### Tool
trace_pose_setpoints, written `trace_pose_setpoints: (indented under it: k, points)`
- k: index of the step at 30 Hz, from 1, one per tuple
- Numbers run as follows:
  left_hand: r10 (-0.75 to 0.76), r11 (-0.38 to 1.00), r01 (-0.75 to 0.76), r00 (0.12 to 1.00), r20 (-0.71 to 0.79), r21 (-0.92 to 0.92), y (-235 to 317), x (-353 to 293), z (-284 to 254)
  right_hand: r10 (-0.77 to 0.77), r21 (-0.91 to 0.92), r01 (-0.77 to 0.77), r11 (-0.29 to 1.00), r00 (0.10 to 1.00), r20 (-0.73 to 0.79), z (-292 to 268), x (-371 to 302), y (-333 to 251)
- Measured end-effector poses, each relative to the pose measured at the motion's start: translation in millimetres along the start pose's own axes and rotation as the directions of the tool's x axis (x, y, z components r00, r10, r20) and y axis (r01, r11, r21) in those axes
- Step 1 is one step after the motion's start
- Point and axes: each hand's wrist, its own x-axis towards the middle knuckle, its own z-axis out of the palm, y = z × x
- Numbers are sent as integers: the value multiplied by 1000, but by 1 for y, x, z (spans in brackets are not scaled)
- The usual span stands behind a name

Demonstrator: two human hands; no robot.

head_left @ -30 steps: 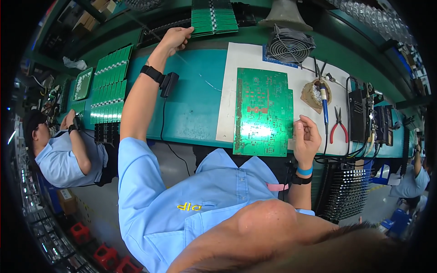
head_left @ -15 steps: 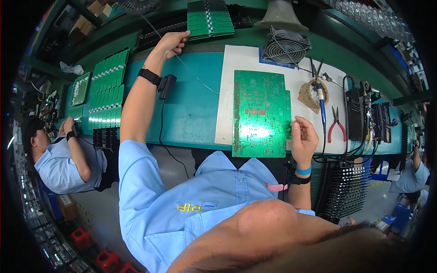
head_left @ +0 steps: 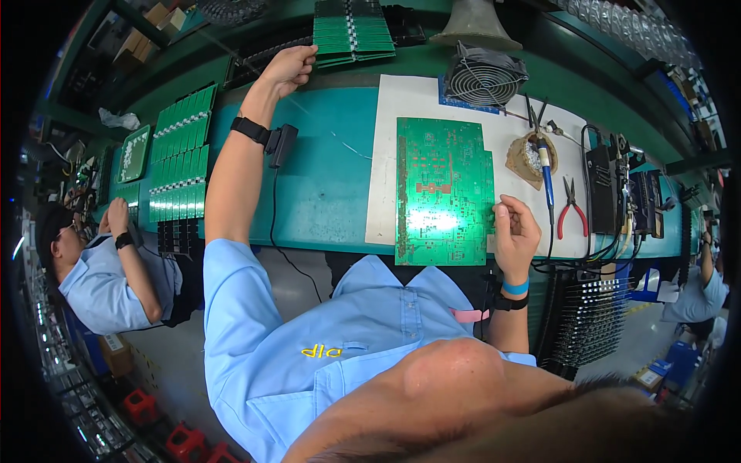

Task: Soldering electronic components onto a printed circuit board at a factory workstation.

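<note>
My left hand [head_left: 292,69] is stretched far out to the rack at the back, its fingers pinched on the left corner of the nearest green circuit board [head_left: 369,56] in a row standing there. That board leans slightly away from the others. In front of me a large green circuit board [head_left: 445,166] lies partly on a white sheet [head_left: 384,189], its near end reaching the bench edge. At its right edge my right hand [head_left: 515,235] is closed, thumb and curled fingertips against the board's rim; the grip underneath is hidden.
Right of the board are a soldering iron [head_left: 547,181] in a holder [head_left: 527,162], red-handled pliers [head_left: 572,210] and black boxes with cables. A fan [head_left: 485,81] stands behind. Racked boards [head_left: 180,150] are at left. A co-worker [head_left: 116,282] sits beyond; a cable [head_left: 276,208] hangs from my left wrist.
My left hand has shifted slightly left, and the nearest board in the rack now tilts away from its neighbours. My right hand and the large board have hardly moved.
</note>
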Motion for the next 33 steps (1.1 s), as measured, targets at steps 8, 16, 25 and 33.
trace_pose_setpoints:
  k: [8, 16, 25, 33]
  points:
    - [117, 984, -108, 992, 56, -142, -2, 1, -1, -12, -12, 12, 1000, 1000, -10, 2, 1, -3]
    - [216, 951, -211, 976, -6, -226, -1, -5, 3, -27, -36, 27, 999, 1000, -8, 3, 2, -4]
    - [317, 894, -350, 935, -156, -280, -5, -42, -13, -42, -34, 42, 999, 999, -2, 3, 4, -4]
    - [395, 849, -498, 821, -413, -178, -16, -129, -32, -64, -11, 64, 998, 998, 12, 2, 2, 0]
